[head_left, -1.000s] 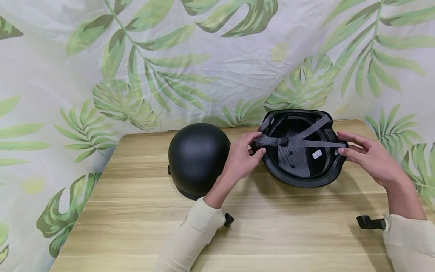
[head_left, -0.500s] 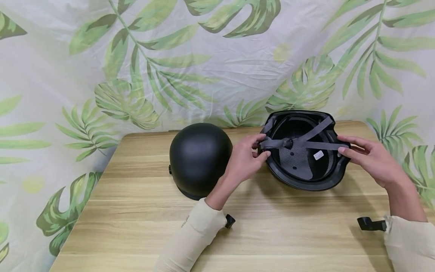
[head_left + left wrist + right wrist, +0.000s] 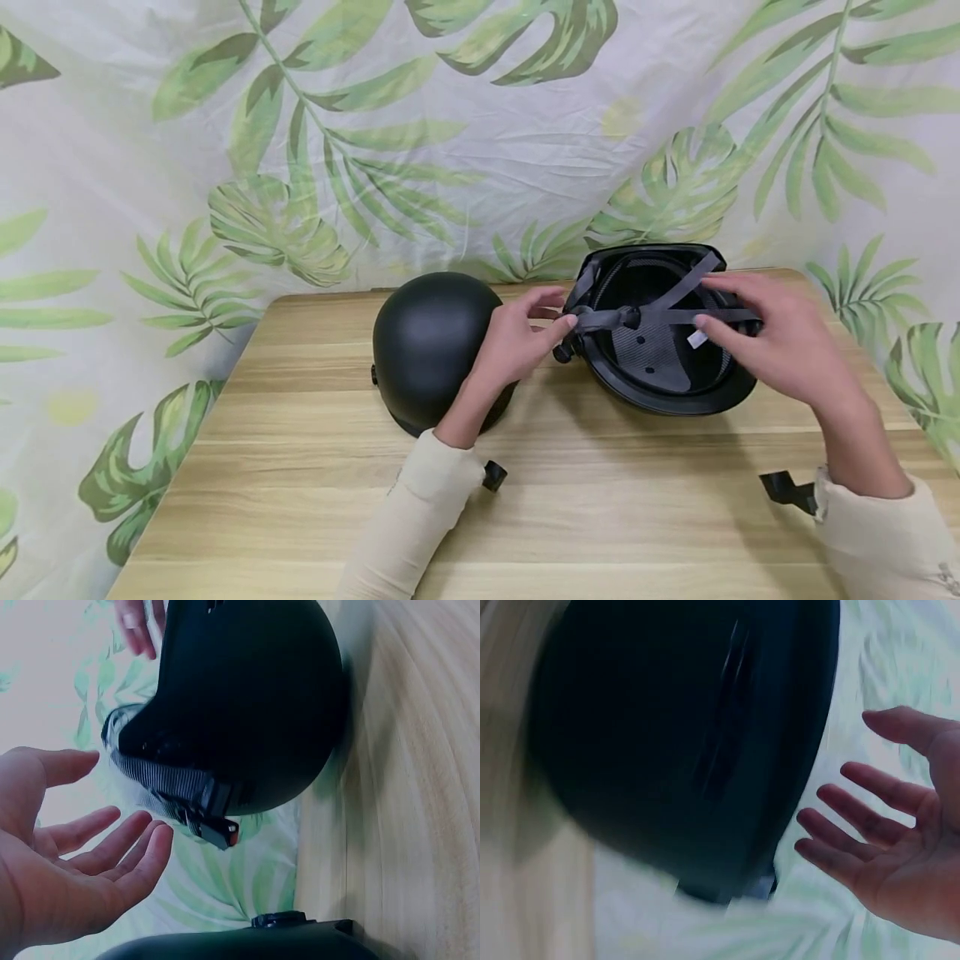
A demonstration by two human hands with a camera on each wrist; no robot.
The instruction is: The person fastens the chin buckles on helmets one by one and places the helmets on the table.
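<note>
An upturned black helmet (image 3: 647, 371) rests on the table, showing its padded lining and grey chin strap (image 3: 678, 317). In the head view my left hand (image 3: 517, 337) is beside its left rim, near the strap's buckle end. The left wrist view shows the left hand (image 3: 90, 862) with loosely bent, spread fingers, apart from the buckle (image 3: 217, 829) hanging outside the rim. My right hand (image 3: 783, 333) is over the helmet's right side, partly covering strap and rim. Its fingers (image 3: 862, 814) are relaxed and apart from the shell in the right wrist view, with nothing held.
A second black helmet (image 3: 435, 346) sits dome up to the left, partly behind the left forearm. The wooden table (image 3: 637, 517) backs onto a leaf-patterned cloth (image 3: 420, 133). Black camera mounts (image 3: 787, 490) stick out from the sleeves.
Both hands have let go of the upturned helmet's sides. The left hand has drawn slightly left, the right has moved left over the opening. The buckle end now hangs outside the left rim.
</note>
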